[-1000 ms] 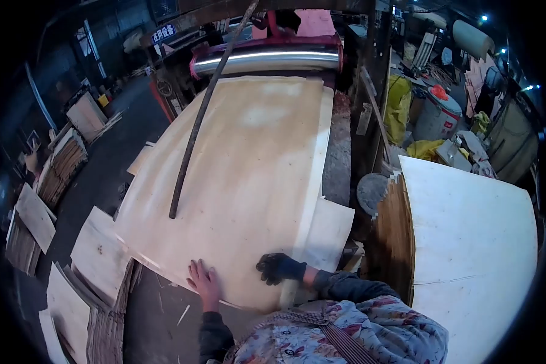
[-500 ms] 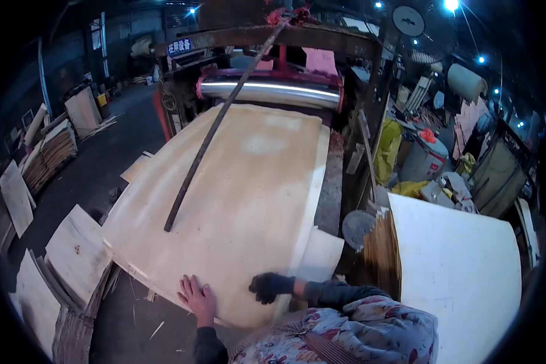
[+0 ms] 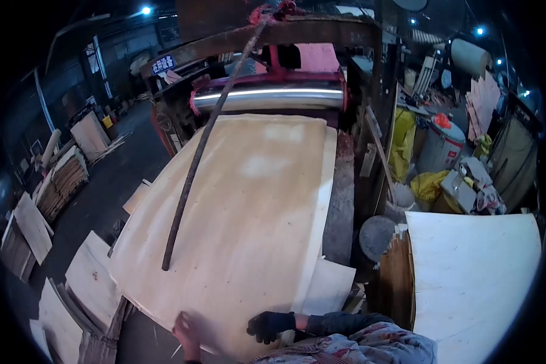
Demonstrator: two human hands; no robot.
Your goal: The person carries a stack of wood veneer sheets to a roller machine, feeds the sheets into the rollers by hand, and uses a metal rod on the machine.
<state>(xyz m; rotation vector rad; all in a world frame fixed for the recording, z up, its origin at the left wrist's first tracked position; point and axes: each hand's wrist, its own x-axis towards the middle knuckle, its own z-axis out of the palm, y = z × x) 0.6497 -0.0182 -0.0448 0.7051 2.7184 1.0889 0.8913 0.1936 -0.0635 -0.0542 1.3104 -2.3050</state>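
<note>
Tan wood veneer sheet (image 3: 242, 236) lies before me, far edge near the metal roller (image 3: 273, 96). My bare left hand (image 3: 186, 329) is half-curled at its near edge, my gloved right hand (image 3: 268, 326) curled over it; cannot tell whether either grips. Judged light, bendy, split-prone; best held along the near edge, hands apart.

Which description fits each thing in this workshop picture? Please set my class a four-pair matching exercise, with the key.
Things
1. roller
2. left hand
3. rod
4. right hand

Descriptions
A. wearing a dark glove
B. long and slanting
C. shiny, beyond the sheet's far edge
D. bare-skinned

Pairs: 1-C; 2-D; 3-B; 4-A
</note>
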